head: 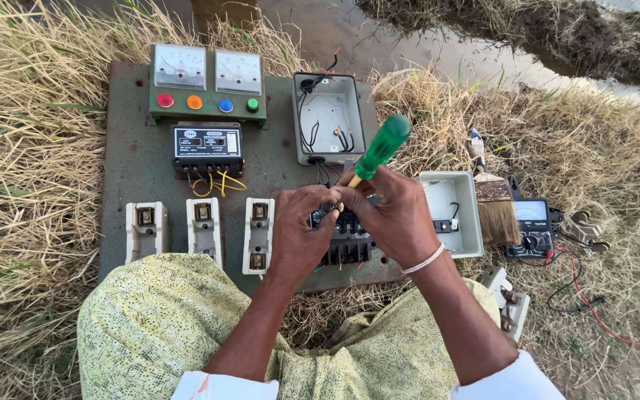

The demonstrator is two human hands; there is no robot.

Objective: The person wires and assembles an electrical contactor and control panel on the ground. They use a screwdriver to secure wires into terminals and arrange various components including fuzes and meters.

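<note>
My right hand [394, 215] grips a screwdriver with a green handle [381, 147], its tip pointing down at a black terminal block [344, 238] on the dark green board [131, 170]. My left hand [301, 226] rests on the left side of that black block, fingers pinched near the screwdriver's tip. The tip itself is hidden between my fingers. An open grey box [327, 118] with loose black wires stands just behind my hands.
The board also carries two white dial meters [207, 68] over coloured buttons, a black relay [207, 147] with yellow wires, and three white fuse holders [203, 228]. To the right lie a grey lid [453, 211], a brush [494, 204], a multimeter [531, 228] with red lead. Dry grass and water surround.
</note>
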